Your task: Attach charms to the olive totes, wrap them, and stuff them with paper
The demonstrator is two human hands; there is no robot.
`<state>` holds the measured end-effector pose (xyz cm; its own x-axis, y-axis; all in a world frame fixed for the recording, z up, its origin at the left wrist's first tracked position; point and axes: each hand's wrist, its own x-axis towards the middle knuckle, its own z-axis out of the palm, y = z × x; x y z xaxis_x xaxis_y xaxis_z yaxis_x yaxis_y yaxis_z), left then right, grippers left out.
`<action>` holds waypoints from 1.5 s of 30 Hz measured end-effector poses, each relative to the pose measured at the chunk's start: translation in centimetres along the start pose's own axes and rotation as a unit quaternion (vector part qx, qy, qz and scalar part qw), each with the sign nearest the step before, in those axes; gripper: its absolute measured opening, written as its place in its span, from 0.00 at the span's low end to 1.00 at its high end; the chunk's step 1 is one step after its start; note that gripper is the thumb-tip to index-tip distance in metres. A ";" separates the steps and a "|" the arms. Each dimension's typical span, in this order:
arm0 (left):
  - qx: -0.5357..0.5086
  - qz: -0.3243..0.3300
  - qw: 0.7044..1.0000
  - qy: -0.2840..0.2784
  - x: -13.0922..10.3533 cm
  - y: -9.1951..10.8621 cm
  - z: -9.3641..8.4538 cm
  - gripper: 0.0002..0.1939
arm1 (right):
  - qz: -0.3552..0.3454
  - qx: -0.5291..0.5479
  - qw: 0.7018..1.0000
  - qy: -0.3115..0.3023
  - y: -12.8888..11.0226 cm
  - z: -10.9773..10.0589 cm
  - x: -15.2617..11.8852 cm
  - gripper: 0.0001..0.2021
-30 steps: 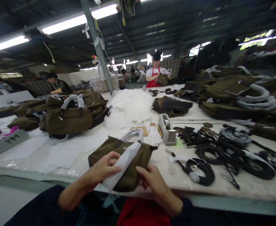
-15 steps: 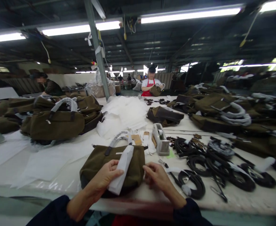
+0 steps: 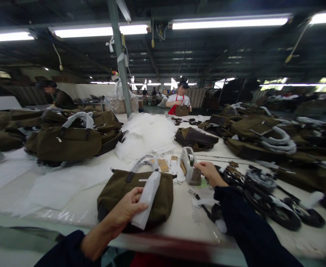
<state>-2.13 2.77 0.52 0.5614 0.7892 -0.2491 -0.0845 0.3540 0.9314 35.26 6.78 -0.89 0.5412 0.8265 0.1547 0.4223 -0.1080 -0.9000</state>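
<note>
An olive-green handbag (image 3: 112,193) with dark trim stands on the table in front of me, its handles (image 3: 143,162) covered in clear wrap. Against its front, my left hand (image 3: 131,205) pinches a folded strip of white paper (image 3: 148,196), thumb on top. My right hand (image 3: 208,172) reaches to the grey tape dispenser (image 3: 192,172) behind the bag's right side. Its thumb and forefinger are closed at the dispenser's front end; whatever is between them is too small to see.
Olive bags lie piled at left (image 3: 68,142) and right (image 3: 252,129). A stack of white paper sheets (image 3: 148,129) is at the middle back. Coiled black straps (image 3: 276,207) lie at right, partly behind my sleeve. A co-worker in a red apron (image 3: 176,105) handles a bag across the table.
My right hand has left the bag's right edge and moved up and right to the tape dispenser. My left hand still holds the folded paper. The co-worker's bag is lower.
</note>
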 end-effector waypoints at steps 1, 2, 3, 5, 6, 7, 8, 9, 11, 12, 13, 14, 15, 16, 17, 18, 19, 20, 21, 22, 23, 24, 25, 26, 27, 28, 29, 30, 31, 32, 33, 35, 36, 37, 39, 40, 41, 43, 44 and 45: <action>0.000 0.000 1.000 -0.001 0.0 0.0 0.0 0.30 | 0.008 0.011 1.000 -0.001 0.0 0.2 -0.1 0.16; 0.000 -0.003 1.000 -0.003 0.0 0.1 0.0 0.29 | 0.015 0.024 1.000 -0.001 -0.1 0.2 -0.3 0.17; 0.000 -0.007 1.000 -0.006 -0.1 0.2 0.0 0.29 | 0.021 0.038 0.999 0.002 -0.1 0.3 -0.5 0.18; -0.001 -0.011 1.000 -0.009 -0.2 0.3 0.0 0.29 | 0.029 0.064 0.997 0.016 -0.3 0.3 -0.9 0.19; -0.001 -0.012 1.000 -0.011 -0.2 0.4 0.0 0.29 | 0.029 0.075 0.996 0.023 -0.4 0.3 -1.0 0.19; -0.001 -0.010 1.000 -0.013 -0.2 0.4 0.0 0.29 | 0.027 0.086 0.996 0.029 -0.6 0.4 -1.2 0.19; -0.001 -0.009 1.000 -0.015 -0.3 0.4 -0.1 0.29 | 0.024 0.095 0.995 0.035 -0.8 0.3 -1.5 0.18; -0.002 -0.009 1.000 -0.018 -0.2 0.4 -0.1 0.29 | 0.019 0.103 0.994 0.039 -0.9 0.3 -1.8 0.18; -0.005 -0.009 1.000 -0.015 -0.1 0.2 -0.3 0.29 | 0.010 0.121 0.992 0.047 -1.2 0.1 -2.7 0.18; -0.007 -0.009 1.000 -0.010 0.0 0.0 -0.4 0.30 | 0.009 0.131 0.990 0.048 -1.2 -0.1 -3.3 0.18; -0.011 -0.010 1.000 -0.006 0.1 -0.1 -0.5 0.30 | 0.014 0.142 0.989 0.045 -1.1 -0.2 -4.0 0.18; -0.015 -0.010 1.000 -0.004 0.2 -0.3 -0.5 0.31 | 0.027 0.155 0.987 0.038 -1.0 -0.3 -4.7 0.18; -0.020 -0.010 1.000 -0.004 0.3 -0.4 -0.6 0.31 | 0.045 0.168 0.984 0.028 -0.7 -0.4 -5.4 0.19; -0.024 -0.011 1.000 -0.006 0.4 -0.4 -0.7 0.31 | 0.068 0.182 0.981 0.015 -0.3 -0.4 -6.0 0.19; -0.029 -0.013 0.999 -0.010 0.4 -0.4 -0.7 0.31 | 0.091 0.198 0.976 0.002 0.1 -0.3 -6.5 0.19; -0.033 -0.014 0.999 -0.015 0.4 -0.4 -0.7 0.31 | 0.112 0.214 0.970 -0.009 0.6 -0.1 -6.9 0.19; -0.036 -0.013 0.999 -0.020 0.4 -0.3 -0.7 0.31 | 0.129 0.231 0.964 -0.017 0.9 0.1 -7.1 0.18; -0.038 -0.011 0.999 -0.025 0.4 -0.2 -0.7 0.31 | 0.144 0.248 0.958 -0.022 1.2 0.4 -7.2 0.17; -0.038 -0.010 0.999 -0.028 0.3 -0.1 -0.7 0.30 | 0.156 0.263 0.952 -0.026 1.4 0.7 -7.2 0.16; -0.039 -0.009 0.999 -0.028 0.2 -0.1 -0.7 0.29 | 0.169 0.277 0.945 -0.030 1.5 0.9 -7.0 0.14; -0.041 -0.008 0.999 -0.027 0.1 0.0 -0.6 0.29 | 0.181 0.290 0.939 -0.035 1.5 1.0 -6.8 0.13; -0.044 -0.006 0.999 -0.025 0.0 0.0 -0.6 0.28 | 0.192 0.301 0.933 -0.043 1.4 1.1 -6.6 0.12; -0.048 -0.003 0.998 -0.027 0.0 0.0 -0.6 0.28 | 0.202 0.311 0.927 -0.052 1.3 1.2 -6.4 0.11; -0.053 0.002 0.998 -0.029 -0.1 0.0 -0.6 0.28 | 0.211 0.320 0.921 -0.063 1.3 1.2 -6.3 0.10; -0.058 0.008 0.998 -0.033 -0.1 -0.1 -0.7 0.28 | 0.220 0.328 0.916 -0.074 1.3 1.2 -6.3 0.09; -0.061 0.014 0.997 -0.037 -0.1 -0.2 -0.8 0.28 | 0.228 0.335 0.910 -0.085 1.4 1.2 -6.4 0.09; -0.062 0.019 0.997 -0.038 -0.1 -0.3 -0.9 0.27 | 0.238 0.340 0.905 -0.095 1.4 1.2 -6.6 0.09; -0.062 0.023 0.997 -0.037 -0.1 -0.4 -1.0 0.27 | 0.247 0.344 0.900 -0.103 1.4 1.2 -6.9 0.09; -0.062 0.027 0.997 -0.035 0.0 -0.5 -1.1 0.27 | 0.255 0.348 0.896 -0.109 1.3 1.3 -7.3 0.09; -0.062 0.030 0.997 -0.031 0.0 -0.6 -1.1 0.27 | 0.260 0.354 0.891 -0.113 0.9 1.4 -7.9 0.09; -0.061 0.031 0.997 -0.028 0.0 -0.6 -1.2 0.27 | 0.259 0.361 0.888 -0.122 0.3 1.5 -8.6 0.10; -0.059 0.030 0.997 -0.025 -0.1 -0.7 -1.2 0.27 | 0.226 0.371 0.884 -0.172 -1.9 2.1 -10.1 0.12; -0.057 0.031 0.998 -0.027 -0.1 -0.6 -1.1 0.27 | 0.194 0.367 0.881 -0.226 -3.3 2.6 -10.9 0.13; -0.055 0.032 0.998 -0.030 -0.2 -0.6 -1.1 0.27 | 0.157 0.348 0.878 -0.289 -4.8 3.2 -11.7 0.14; -0.050 0.040 0.997 -0.035 -0.3 -0.6 -1.0 0.27 | 0.108 0.289 0.858 -0.410 -7.7 4.8 -13.0 0.14; -0.048 0.047 0.997 -0.035 -0.4 -0.6 -1.0 0.27 | 0.096 0.261 0.851 -0.446 -8.9 5.8 -13.5 0.15; -0.045 0.051 0.997 -0.035 -0.4 -0.6 -0.9 0.27 | 0.092 0.231 0.847 -0.469 -9.8 6.7 -13.9 0.15; -0.038 0.055 0.997 -0.032 -0.4 -0.6 -0.9 0.28 | 0.092 0.179 0.853 -0.481 -10.7 8.2 -14.2 0.15; -0.035 0.057 0.997 -0.031 -0.4 -0.7 -0.9 0.28 | 0.091 0.154 0.860 -0.478 -10.9 8.8 -14.2 0.15; -0.032 0.060 0.997 -0.030 -0.4 -0.7 -0.9 0.28 | 0.088 0.133 0.867 -0.472 -10.9 9.3 -14.2 0.14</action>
<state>-3.07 2.67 -0.30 0.5922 0.7970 -0.1191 -0.2058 0.2924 0.9339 16.22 1.33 2.98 -0.3083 0.9080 -0.2837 0.1425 -0.2507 -0.9575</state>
